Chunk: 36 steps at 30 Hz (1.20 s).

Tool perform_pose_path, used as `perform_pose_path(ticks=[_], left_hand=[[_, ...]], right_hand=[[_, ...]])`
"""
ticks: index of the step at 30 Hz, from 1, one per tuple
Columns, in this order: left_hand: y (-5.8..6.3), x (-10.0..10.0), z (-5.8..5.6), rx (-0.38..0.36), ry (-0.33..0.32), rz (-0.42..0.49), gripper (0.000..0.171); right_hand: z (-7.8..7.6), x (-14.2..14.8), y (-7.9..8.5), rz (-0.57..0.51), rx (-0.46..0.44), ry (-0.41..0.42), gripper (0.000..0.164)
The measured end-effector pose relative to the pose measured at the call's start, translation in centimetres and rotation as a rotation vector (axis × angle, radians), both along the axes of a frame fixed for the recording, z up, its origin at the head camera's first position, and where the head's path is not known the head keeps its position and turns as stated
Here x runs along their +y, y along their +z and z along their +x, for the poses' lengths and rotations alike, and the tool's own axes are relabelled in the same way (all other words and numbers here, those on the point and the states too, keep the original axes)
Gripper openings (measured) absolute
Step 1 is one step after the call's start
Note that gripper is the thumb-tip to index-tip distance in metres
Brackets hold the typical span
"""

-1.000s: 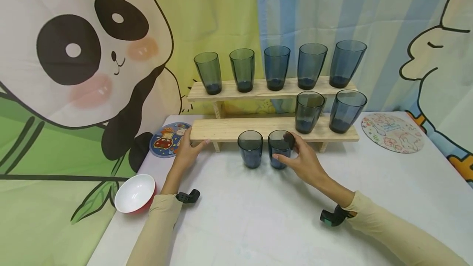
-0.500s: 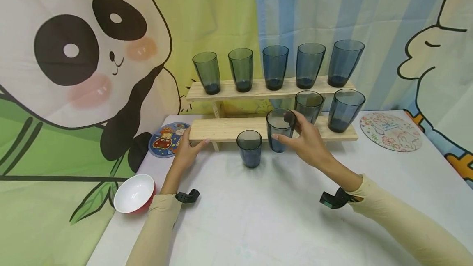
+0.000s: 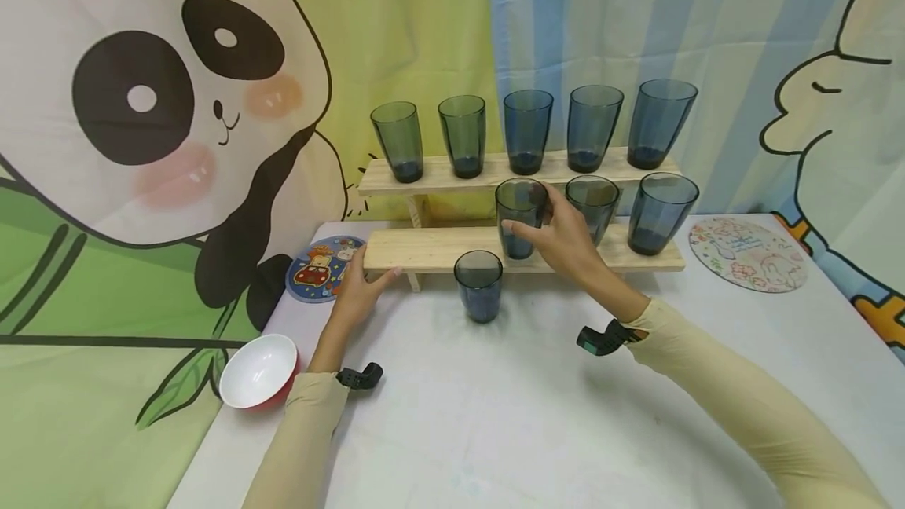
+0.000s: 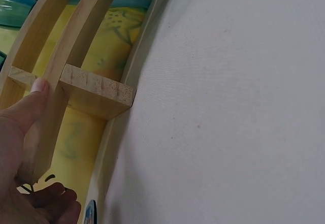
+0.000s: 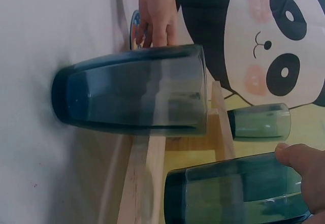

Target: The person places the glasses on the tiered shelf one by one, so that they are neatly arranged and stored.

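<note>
My right hand (image 3: 566, 238) grips a smoky blue drinking glass (image 3: 514, 206), thumb in front and fingers round the far side. The glass is upright over the lower board of a two-tier wooden shelf (image 3: 424, 248); in the right wrist view the held glass (image 5: 228, 188) is close to the board, though contact is unclear. At the lower board's left end, my left hand (image 3: 353, 293) holds on, its thumb (image 4: 38, 89) pressed to the front edge and its other fingers curled beneath. Another blue glass (image 3: 479, 293) stands on the white table before the shelf.
Several glasses (image 3: 528, 132) line the upper board. Two more glasses (image 3: 661, 214) stand at the lower board's right, one close beside my right hand. A blue round mat (image 3: 314, 273) lies left, a floral mat (image 3: 749, 254) right. A white-and-red bowl (image 3: 258, 371) sits at the table's left edge.
My right hand has lifted the glass off the table and moved it up and slightly left to the lower board. The left hand has stayed on the shelf end.
</note>
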<state>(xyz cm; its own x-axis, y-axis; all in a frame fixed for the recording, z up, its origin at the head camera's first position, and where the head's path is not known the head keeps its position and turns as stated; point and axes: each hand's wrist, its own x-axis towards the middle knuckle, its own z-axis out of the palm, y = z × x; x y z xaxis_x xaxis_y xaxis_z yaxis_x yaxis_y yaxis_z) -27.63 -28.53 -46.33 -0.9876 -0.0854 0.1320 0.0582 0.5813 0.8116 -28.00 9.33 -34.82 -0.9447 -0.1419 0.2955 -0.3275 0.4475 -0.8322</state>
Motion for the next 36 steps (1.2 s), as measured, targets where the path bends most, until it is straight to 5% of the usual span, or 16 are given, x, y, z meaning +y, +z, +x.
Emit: perform_pose_path(ticks=[8, 25, 30, 36], left_hand=[[0.2, 0.1, -0.1, 0.004, -0.004, 0.000, 0.101], [0.2, 0.2, 0.1, 0.002, 0.005, 0.014, 0.103], [0.2, 0.2, 0.1, -0.005, 0.010, 0.012, 0.104], [0.3, 0.3, 0.1, -0.012, 0.011, 0.009, 0.104]], right_hand=[[-1.4, -0.4, -0.7, 0.005, -0.021, -0.002, 0.089], [-2.0, -0.4, -1.3, 0.038, -0.066, 0.008, 0.110], [-1.2, -0.2, -1.2, 0.030, 0.004, 0.028, 0.118], [1.5, -0.1, -0.5, 0.085, 0.112, 0.035, 0.117]])
